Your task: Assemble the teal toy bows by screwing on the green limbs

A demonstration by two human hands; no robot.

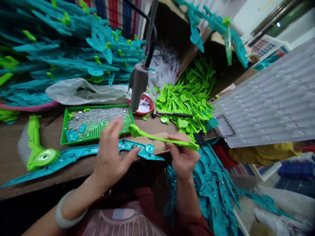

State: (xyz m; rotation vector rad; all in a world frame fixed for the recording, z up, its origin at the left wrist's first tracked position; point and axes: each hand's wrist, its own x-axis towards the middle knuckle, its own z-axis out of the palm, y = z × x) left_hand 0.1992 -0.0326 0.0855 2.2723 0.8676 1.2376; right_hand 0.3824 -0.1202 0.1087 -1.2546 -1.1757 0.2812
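My right hand (183, 159) grips a long lime-green plastic arm (157, 137) by one end; its round end points left over the bench. My left hand (110, 155) is open, thumb and fingers apart, above a long teal plastic half-shell (83, 151). Its thumb tip is close to the shell's hollow right end; I cannot tell whether they touch. The shell lies along the bench's front edge, hollow side up. On its left end sits another green piece with a round hub (45, 158) and a clear fin (23, 147).
A green tray (62, 126) of small metal parts stands behind the shell. A grey power screwdriver (139, 87) hangs over the bench, near a hammer (174, 114) and a red basket (152, 109). Heaps of green arms (184, 98) and teal shells (73, 52) lie around.
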